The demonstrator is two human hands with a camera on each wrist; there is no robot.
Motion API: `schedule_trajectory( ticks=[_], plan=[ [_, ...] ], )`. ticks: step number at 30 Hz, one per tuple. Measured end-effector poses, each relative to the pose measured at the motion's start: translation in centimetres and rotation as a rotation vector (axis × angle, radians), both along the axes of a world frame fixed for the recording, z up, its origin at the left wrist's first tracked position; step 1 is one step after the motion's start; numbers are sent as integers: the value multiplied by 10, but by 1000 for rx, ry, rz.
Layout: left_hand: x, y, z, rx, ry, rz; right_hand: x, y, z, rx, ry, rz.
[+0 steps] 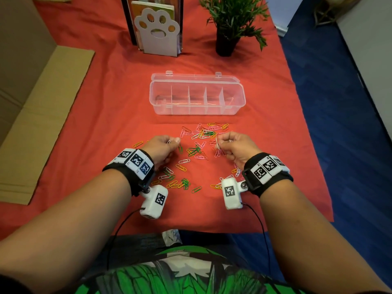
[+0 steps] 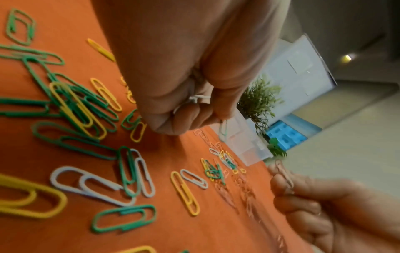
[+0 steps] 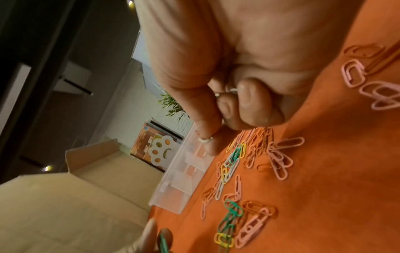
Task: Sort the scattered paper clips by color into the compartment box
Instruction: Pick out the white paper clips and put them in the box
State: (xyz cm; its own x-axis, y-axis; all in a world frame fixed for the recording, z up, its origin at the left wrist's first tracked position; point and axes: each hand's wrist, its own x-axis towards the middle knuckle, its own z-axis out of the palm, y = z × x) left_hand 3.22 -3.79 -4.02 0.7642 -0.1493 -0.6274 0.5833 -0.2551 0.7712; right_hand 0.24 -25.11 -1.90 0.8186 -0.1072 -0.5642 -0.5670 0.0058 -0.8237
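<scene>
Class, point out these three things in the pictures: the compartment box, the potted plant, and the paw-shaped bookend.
compartment box [image 1: 197, 110]: head view, front wall.
potted plant [image 1: 226, 46]: head view, dark pot.
paw-shaped bookend [image 1: 158, 44]: head view, white face below the cutouts.

One clear plastic compartment box [image 1: 197, 102], five compartments. One potted green plant [image 1: 231, 22]. Two hands. Loose coloured paper clips [image 1: 197, 149]: too many to count.

The right hand [image 3: 227, 85] curls its fingers around white paper clips [image 3: 206, 139] above the orange worktop [image 3: 324, 171]. Pink, green and yellow clips [image 3: 231, 214] lie scattered beside the clear compartment box [image 3: 173, 193]. A paw-shaped white bookend [image 3: 160, 150] stands beyond.
</scene>
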Motion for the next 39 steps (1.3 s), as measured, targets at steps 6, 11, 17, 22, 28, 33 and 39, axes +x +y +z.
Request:
schedule_trajectory(
  ticks=[6, 11, 17, 22, 28, 33, 39],
  plan=[
    [-5, 3, 2, 396, -310, -195, 2, -4, -10, -341, -47, 117],
    [-15, -5, -1, 699, -459, -559, 2, -3, -9, -555, -21, 296],
    [-20, -7, -4, 759, -499, -691, 3, -5, -8, -676, 17, 356],
    [-16, -9, -1, 469, -305, -497, 3, -1, -3, -444, -33, 273],
    [-11, -9, 24, -428, 123, 107, 9, 5, 5, 111, 75, -16],
    [-5, -11, 32, -651, 157, 207, 21, 11, 10, 327, 72, -143],
    [13, -25, 34, -495, 264, 267, 40, 20, 12, 191, 92, -53]
  ],
)
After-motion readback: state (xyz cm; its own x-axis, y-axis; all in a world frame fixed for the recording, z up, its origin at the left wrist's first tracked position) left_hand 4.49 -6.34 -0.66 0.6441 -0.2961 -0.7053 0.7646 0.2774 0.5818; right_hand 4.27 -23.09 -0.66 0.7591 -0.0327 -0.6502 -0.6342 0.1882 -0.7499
